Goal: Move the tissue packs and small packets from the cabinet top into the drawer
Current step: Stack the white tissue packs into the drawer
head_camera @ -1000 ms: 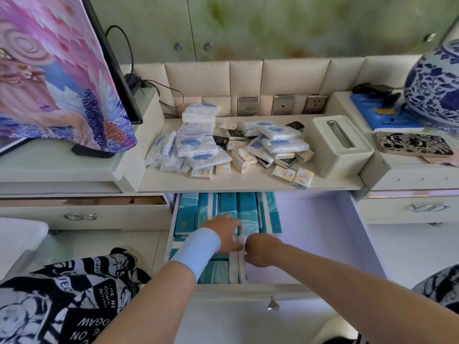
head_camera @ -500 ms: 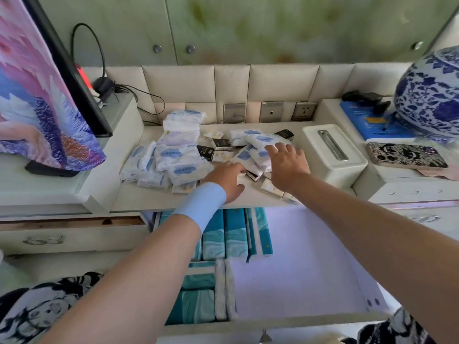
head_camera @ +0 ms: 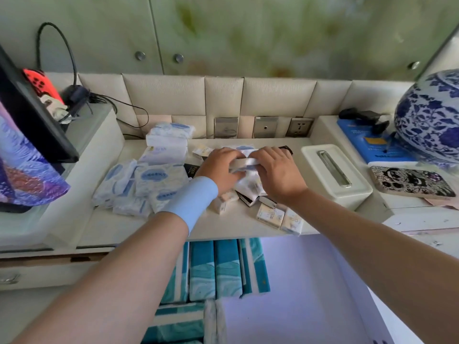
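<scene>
White tissue packs with blue ovals [head_camera: 159,177] lie heaped on the left of the cabinet top [head_camera: 231,227]. Small cream packets [head_camera: 270,216] are scattered near its front edge. My left hand [head_camera: 218,170], with a light blue wristband, and my right hand [head_camera: 275,172] press together from both sides on a bundle of tissue packs [head_camera: 244,165] in the middle of the cabinet top. Below, the open drawer [head_camera: 305,289] holds teal tissue packs [head_camera: 214,269] on its left side; its right side is bare.
A white tissue box [head_camera: 335,175] stands right of my hands. A patterned phone case [head_camera: 412,184], a blue booklet [head_camera: 367,145] and a blue-white porcelain jar [head_camera: 429,120] sit on the right. A screen [head_camera: 27,135] and cables stand left. Wall sockets [head_camera: 265,126] line the back.
Both hands left the drawer, rose to the cabinet top and closed together around a bundle of tissue packs. The view tilted up and closer.
</scene>
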`<action>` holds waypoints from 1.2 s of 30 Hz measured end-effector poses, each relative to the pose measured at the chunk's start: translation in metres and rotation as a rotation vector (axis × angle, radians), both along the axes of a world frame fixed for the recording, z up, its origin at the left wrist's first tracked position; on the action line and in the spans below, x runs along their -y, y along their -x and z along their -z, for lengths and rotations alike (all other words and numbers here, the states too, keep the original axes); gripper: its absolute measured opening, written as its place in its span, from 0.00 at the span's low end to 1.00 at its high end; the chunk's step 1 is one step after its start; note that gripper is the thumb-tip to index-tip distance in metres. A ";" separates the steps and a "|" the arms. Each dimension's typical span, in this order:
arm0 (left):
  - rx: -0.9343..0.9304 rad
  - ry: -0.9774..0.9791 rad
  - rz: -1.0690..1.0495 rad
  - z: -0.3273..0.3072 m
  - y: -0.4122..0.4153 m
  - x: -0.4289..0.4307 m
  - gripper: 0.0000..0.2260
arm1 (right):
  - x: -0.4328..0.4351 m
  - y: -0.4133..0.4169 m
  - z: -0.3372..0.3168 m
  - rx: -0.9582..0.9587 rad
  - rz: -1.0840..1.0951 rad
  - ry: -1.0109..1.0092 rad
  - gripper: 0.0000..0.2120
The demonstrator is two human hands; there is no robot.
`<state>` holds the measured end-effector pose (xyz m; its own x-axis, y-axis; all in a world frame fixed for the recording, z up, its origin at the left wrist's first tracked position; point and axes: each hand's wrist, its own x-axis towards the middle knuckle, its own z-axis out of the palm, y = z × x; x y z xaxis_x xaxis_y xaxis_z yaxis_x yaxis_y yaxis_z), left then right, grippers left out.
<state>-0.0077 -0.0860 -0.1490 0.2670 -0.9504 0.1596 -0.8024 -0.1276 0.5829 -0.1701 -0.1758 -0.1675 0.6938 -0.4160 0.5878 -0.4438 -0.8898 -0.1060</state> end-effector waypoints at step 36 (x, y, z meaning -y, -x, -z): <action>-0.491 0.026 -0.186 -0.023 0.025 -0.131 0.12 | -0.093 0.000 -0.064 -0.026 0.046 -0.859 0.14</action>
<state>-0.0331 0.0452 -0.1260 0.4797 -0.8774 -0.0043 -0.3989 -0.2224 0.8896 -0.1703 -0.0830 -0.1036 0.6743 -0.7373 0.0409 -0.4887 -0.4871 -0.7239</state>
